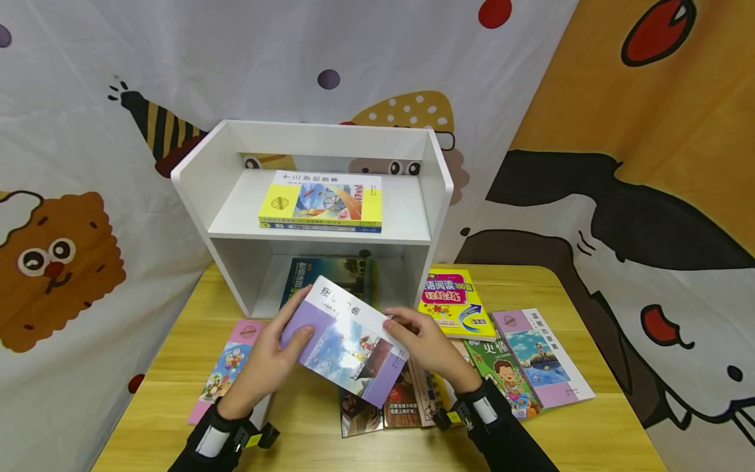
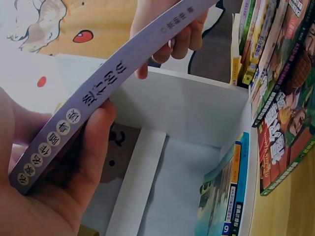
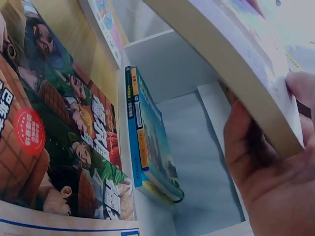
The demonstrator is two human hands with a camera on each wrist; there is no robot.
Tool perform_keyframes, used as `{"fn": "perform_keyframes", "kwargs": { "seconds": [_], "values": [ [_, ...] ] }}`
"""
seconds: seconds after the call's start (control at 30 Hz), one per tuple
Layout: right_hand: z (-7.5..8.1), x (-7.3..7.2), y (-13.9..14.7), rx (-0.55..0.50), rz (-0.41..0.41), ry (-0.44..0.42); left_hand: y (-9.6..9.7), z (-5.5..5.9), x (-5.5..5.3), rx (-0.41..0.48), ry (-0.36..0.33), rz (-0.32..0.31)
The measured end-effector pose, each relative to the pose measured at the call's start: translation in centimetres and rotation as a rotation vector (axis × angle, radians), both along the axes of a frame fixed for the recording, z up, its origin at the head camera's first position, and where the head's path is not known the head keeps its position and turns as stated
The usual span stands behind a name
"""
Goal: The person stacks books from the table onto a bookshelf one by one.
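Observation:
A white and purple paperback book (image 1: 354, 347) is held up in front of the small white shelf unit (image 1: 324, 239), tilted. My left hand (image 1: 274, 357) grips its left edge, thumb on the cover. The right hand (image 1: 427, 344) pinches its upper right corner. In the left wrist view the purple spine of the book (image 2: 98, 93) shows, with the left thumb against one side. In the right wrist view the cream page edges of the book (image 3: 236, 78) face the camera, between right thumb and fingers. On the upper shelf lies a short stack of yellow books (image 1: 321, 203).
Dark teal books (image 1: 327, 275) lie on the lower shelf. Left on the wooden table (image 1: 307, 446) is a pink book (image 1: 227, 367). On the right are a yellow book (image 1: 457, 305), a green book (image 1: 501, 373) and a purple and white book (image 1: 545, 357). Comics (image 1: 404, 400) lie below the held book.

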State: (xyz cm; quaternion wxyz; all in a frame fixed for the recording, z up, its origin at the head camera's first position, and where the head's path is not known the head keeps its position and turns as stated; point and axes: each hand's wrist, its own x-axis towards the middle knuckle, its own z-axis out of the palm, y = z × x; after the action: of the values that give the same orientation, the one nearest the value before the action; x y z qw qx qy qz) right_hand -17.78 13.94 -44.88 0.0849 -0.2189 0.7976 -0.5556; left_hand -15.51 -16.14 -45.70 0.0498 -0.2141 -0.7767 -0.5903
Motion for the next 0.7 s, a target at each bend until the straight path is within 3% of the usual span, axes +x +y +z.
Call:
{"fn": "perform_keyframes", "kwargs": {
  "seconds": [0.23, 0.47, 0.7],
  "values": [
    [0.0, 0.0, 0.2, -0.2, -0.083, 0.026, -0.4, 0.6, -0.2, 0.094, 0.061, 0.093],
    [0.3, 1.4, -1.0, -0.23, -0.035, -0.011, -0.1, 2.8, 0.7, 0.234, 0.056, 0.15],
    [-0.2, 2.3, -2.2, -0.286, 0.06, -0.052, 0.1, 3.0, 1.2, 0.262, -0.014, 0.214]
  ]
}}
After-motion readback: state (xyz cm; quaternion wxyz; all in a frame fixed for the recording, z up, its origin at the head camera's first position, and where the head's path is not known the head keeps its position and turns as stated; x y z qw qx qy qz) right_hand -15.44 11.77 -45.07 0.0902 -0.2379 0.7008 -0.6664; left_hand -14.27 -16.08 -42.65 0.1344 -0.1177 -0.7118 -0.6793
